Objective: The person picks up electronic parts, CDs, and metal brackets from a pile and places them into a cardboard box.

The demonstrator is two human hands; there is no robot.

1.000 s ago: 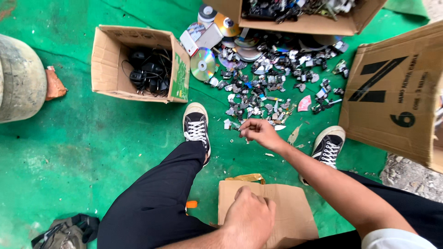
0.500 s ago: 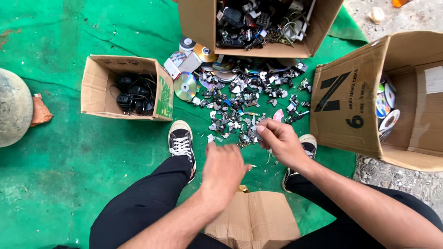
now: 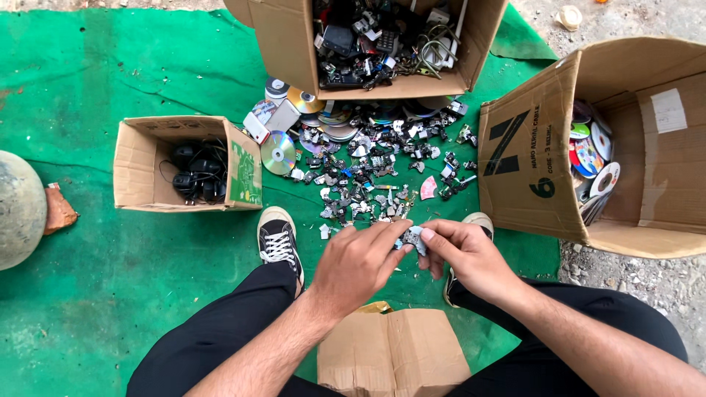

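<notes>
The left hand [image 3: 360,265] and the right hand [image 3: 463,254] meet in the near middle of the scene, just above the knees; both are pinched with their fingertips on one small grey scrap piece [image 3: 412,237], which sits between them, lifted clear of the green mat [image 3: 110,294]; held from two sides like this, it looks gripped for pulling or twisting apart, though that is only a judgement.

Just beyond the hands lies a spread pile of small parts [image 3: 375,176], within easy arm's reach, so a piece can be picked without leaning; shiny discs [image 3: 278,151] lie at the pile's far left edge.

Three cartons ring the pile, each seeming to keep one kind of thing; the small box [image 3: 140,165] on the left stands open upward and holds black corded items; the far box [image 3: 382,44] is full of mixed dark gadgets and wires; the large box [image 3: 647,147] on the right lies tipped on its side, its mouth turned so that discs slide in and stay stacked.

The person's two shoes rest on the mat, the left shoe [image 3: 279,242] beside the pile; a flattened cardboard piece [image 3: 393,353] lies between the legs, nearest the camera.
</notes>
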